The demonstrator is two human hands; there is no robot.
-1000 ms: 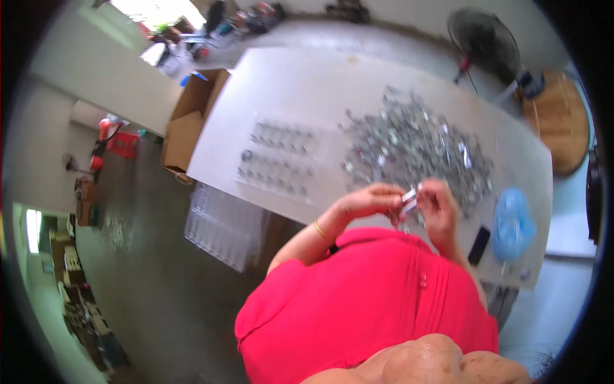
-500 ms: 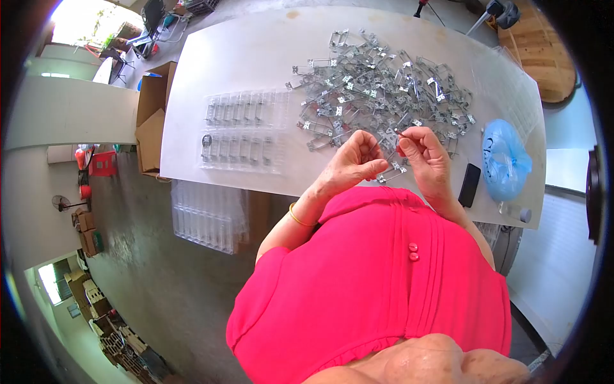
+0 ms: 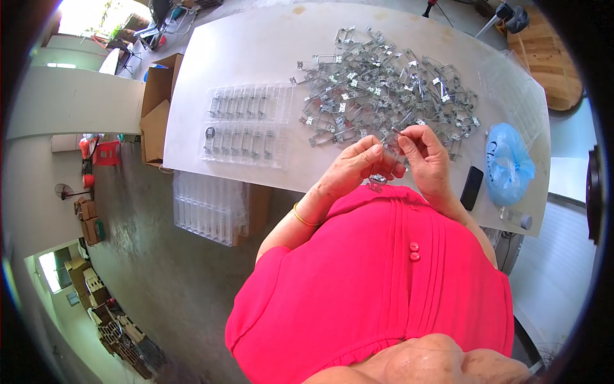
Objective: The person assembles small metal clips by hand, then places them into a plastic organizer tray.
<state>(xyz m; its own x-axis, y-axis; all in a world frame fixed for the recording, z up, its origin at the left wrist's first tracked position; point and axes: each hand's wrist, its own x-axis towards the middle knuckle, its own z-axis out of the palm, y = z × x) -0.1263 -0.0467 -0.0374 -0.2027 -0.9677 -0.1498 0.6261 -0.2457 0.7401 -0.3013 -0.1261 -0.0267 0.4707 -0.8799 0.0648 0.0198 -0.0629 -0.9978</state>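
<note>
My left hand is closed round a small metal wire bracket, whose plated end sticks out below the fingers. Close beside it, my right hand pinches with thumb and forefinger at the upper end of the metal, near the left fingertips. The fingers cover most of the piece. Beyond both hands lies a wide, tangled pile of similar metal brackets. To the left, a clear plastic tray holds two rows of these brackets in its slots, with a dark round item at the front row's left end.
On the white table, a black phone, a tied blue plastic bag and a clear bottle lie at the right. Stacked clear trays sit below the front edge. A cardboard box stands at the left.
My left hand has closed further round the bracket, and its plated end now hangs nearer my body. The right hand stays close, still pinching. The view has shifted slightly.
</note>
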